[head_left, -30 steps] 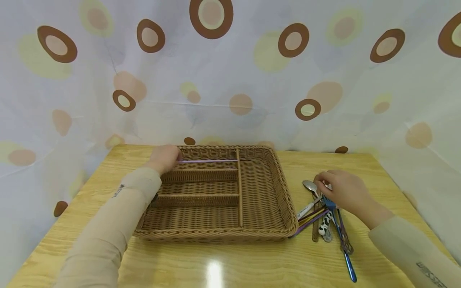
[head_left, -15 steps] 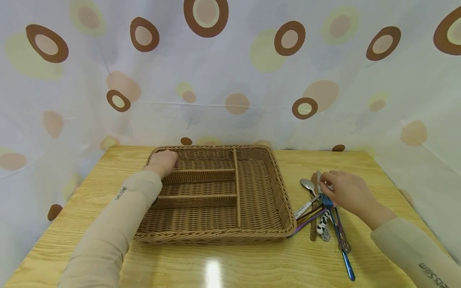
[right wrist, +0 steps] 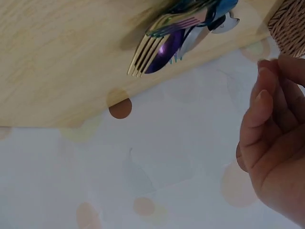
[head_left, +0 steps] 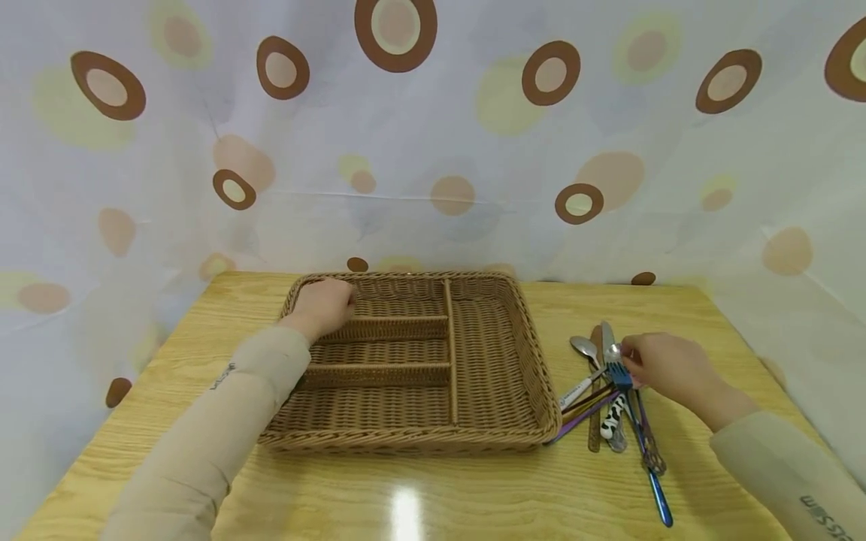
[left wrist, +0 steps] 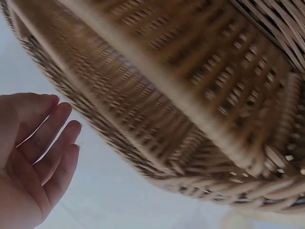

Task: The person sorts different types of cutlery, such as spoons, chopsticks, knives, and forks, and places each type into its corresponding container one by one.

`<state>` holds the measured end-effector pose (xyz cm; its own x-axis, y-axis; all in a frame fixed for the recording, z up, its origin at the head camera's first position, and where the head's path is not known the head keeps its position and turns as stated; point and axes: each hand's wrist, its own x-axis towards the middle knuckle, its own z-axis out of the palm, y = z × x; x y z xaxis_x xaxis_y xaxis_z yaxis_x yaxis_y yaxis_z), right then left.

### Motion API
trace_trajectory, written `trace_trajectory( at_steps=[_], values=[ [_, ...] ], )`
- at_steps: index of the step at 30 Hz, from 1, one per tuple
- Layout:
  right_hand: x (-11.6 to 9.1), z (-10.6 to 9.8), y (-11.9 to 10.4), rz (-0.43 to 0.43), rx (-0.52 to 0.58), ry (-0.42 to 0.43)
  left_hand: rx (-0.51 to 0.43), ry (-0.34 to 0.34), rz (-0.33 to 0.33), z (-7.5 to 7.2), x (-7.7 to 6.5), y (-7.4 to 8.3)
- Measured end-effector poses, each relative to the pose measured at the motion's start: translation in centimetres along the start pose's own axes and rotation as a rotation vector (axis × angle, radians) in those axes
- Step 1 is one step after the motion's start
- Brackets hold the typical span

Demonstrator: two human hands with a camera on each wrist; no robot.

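My left hand (head_left: 323, 304) is over the back left compartment of a brown wicker basket (head_left: 497, 361). In the left wrist view its fingers (left wrist: 62, 138) are loosely bent beside the basket rim, holding nothing. At the right, my right hand (head_left: 670, 368) hovers at the edge of a cutlery pile, fingertips close to a blue fork (head_left: 619, 375). The right wrist view shows these fingers (right wrist: 259, 109) bent, with nothing between them. In the pile lie a silver spoon (head_left: 583, 346), a knife (head_left: 607, 332), a cow-patterned handle (head_left: 612, 418) and a gold fork (right wrist: 145, 55).
Wooden dividers (head_left: 449, 353) split the basket into several compartments. The light wooden table (head_left: 325, 496) carries basket and cutlery. Behind it hangs a patterned white cloth (head_left: 406, 150). Thin coloured handles (head_left: 585, 413) from the pile reach the basket's right front corner.
A thin purple rod in my left hand, seen a second ago across the back compartment, is out of sight; that hand has let go. My right hand has drifted slightly right and toward me.
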<state>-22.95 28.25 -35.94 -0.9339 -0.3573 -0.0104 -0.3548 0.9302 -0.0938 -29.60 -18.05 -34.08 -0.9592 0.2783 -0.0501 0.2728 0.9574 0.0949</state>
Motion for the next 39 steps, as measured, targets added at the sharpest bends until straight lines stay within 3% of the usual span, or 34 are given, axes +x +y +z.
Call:
trace_trajectory(
  at_steps=[4, 9, 20, 31, 39],
  values=[
    [-0.5, 0.9, 0.8, 0.044, 0.0, -0.133, -0.037, 0.041, 0.033, -0.1, -0.4, 1.2],
    [-1.0, 2.0, 1.2, 0.11, 0.019, -0.201, -0.03, 0.074, 0.051, -0.3, -0.8, 2.4],
    [-1.5, 3.6, 1.1, 0.212, 0.147, -0.237, -0.027, 0.068, 0.066, -0.4, -1.1, 3.5],
    [-1.4, 4.4, 1.7, 0.242, 0.366, -0.271, -0.038, 0.084, 0.067, -0.3, -1.2, 3.4],
    [-1.5, 4.4, 2.0, 0.243, 0.383, -0.292, -0.038, 0.07, 0.057, -0.1, -1.0, 3.4]
  ],
)
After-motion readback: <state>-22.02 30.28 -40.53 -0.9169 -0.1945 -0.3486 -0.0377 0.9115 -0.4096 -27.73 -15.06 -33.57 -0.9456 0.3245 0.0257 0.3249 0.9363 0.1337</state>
